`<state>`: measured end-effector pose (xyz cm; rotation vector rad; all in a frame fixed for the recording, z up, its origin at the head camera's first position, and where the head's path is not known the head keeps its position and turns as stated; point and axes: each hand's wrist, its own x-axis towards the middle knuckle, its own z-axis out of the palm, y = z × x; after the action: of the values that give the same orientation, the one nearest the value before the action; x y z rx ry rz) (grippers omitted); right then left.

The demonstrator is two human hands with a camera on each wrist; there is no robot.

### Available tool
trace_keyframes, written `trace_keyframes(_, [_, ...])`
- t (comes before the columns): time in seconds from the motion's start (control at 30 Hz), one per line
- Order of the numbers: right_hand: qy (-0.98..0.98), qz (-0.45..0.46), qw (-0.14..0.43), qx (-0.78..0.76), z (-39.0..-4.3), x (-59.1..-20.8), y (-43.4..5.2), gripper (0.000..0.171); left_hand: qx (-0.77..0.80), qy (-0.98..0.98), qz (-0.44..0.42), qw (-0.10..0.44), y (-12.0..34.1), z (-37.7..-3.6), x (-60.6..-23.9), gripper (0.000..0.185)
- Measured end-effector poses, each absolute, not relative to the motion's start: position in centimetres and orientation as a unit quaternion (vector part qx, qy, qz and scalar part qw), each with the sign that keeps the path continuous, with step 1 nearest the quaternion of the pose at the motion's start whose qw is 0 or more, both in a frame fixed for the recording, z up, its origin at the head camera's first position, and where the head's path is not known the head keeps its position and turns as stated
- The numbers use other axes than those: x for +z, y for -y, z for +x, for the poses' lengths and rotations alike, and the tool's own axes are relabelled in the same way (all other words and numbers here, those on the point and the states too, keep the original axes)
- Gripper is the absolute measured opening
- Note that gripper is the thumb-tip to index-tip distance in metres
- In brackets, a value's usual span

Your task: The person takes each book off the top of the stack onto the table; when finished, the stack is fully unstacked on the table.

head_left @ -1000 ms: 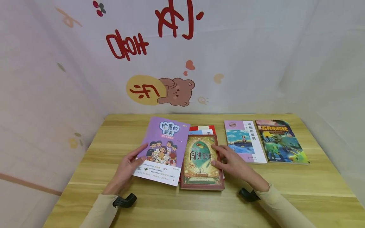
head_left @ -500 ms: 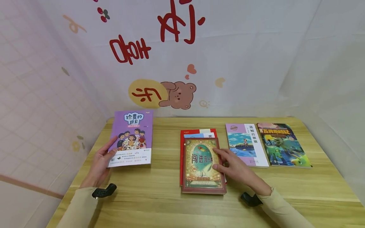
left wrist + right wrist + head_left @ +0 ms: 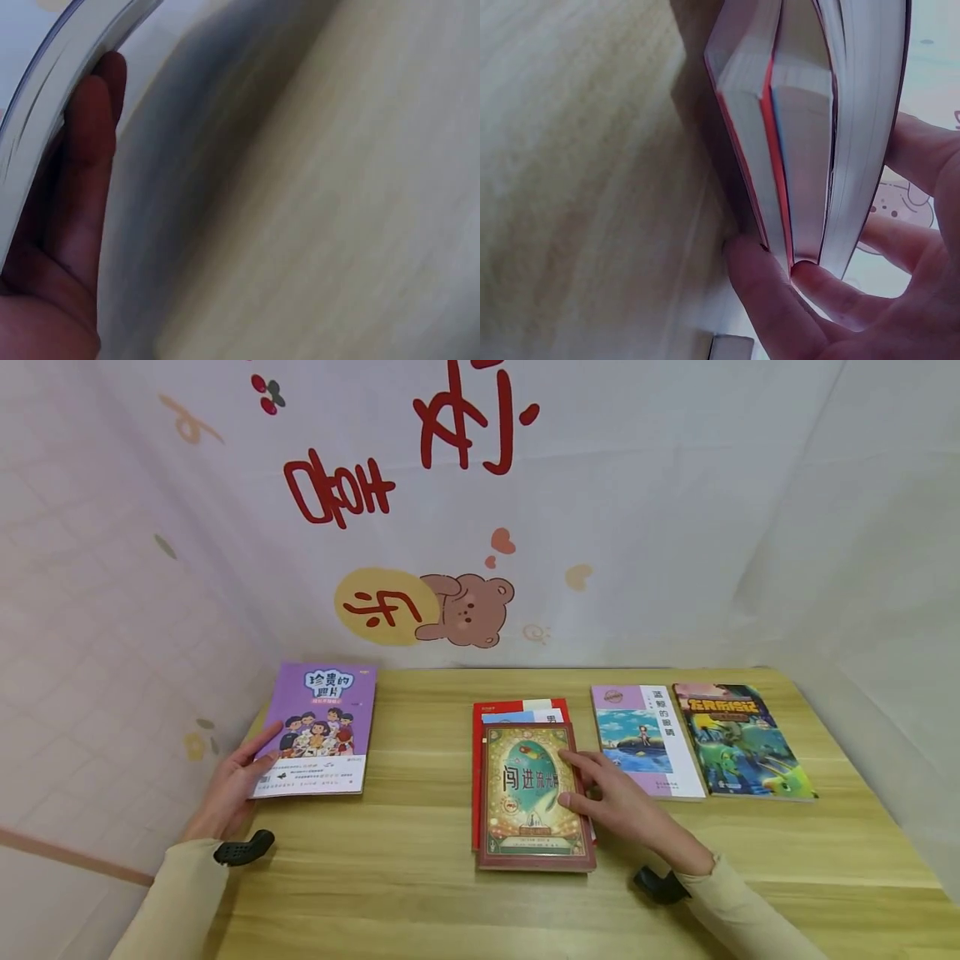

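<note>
My left hand [image 3: 228, 789] holds a purple picture-covered book [image 3: 315, 702] by its near left corner, thumb on the cover and other fingers underneath. In the left wrist view, the fingers [image 3: 86, 172] lie against the book's underside, above a blurred table. My right hand [image 3: 615, 797] grips the right side of a small stack of books. A gold-and-green book [image 3: 525, 835] with a brown border tops the stack, over a mostly hidden light-blue-edged book and a red book [image 3: 480, 718]. In the right wrist view, fingers [image 3: 765, 289] reach down the stack's side beside its page edges.
Right of the stack, a lilac-and-white book [image 3: 637, 739] and a colourful dinosaur book [image 3: 742, 743] lie side by side on the wooden table [image 3: 420, 877]. White printed cloth [image 3: 637, 510] stands behind and at both sides.
My left hand has carried the purple book from over the stack to the table's far left, uncovering the stack's left side. Between the last two frames it lowered slightly; the right hand stayed put.
</note>
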<state>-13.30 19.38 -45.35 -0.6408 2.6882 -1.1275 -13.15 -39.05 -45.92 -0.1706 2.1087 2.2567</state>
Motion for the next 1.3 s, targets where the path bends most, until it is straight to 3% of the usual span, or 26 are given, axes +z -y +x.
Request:
trace_keyframes(0.23, [-0.895,-0.214,0.080,-0.384,-13.1,-45.6,-19.4,0.071,0.564,-0.821,-0.078,0.053,40.0,-13.6,-45.5,0.059])
trace_keyframes(0.5, [-0.896,-0.210,0.086,-0.381,-13.0,-45.5,-19.6,0.071,0.367,-0.928,-0.058,0.027,39.7,-14.2,-44.7,0.055])
trace_keyframes(0.83, [-0.898,-0.213,0.086,-0.375,-13.2,-45.3,-19.3,0.072,0.249,-0.967,-0.035,0.034,39.4,-14.6,-44.7,0.050])
trace_keyframes(0.97, [-0.899,-0.212,0.083,-0.373,-13.2,-45.2,-19.2,0.072,0.206,-0.978,-0.022,-0.010,39.4,-14.8,-45.1,0.043])
trace_keyframes(1.2, [-0.902,-0.208,0.085,-0.368,-13.2,-45.1,-19.2,0.072,0.195,-0.964,-0.027,-0.178,36.0,-14.5,-45.0,0.033])
trace_keyframes(1.3, [-0.904,-0.203,0.087,-0.367,-13.3,-45.0,-19.1,0.072,0.214,-0.955,-0.003,-0.207,33.5,-14.7,-44.2,0.034])
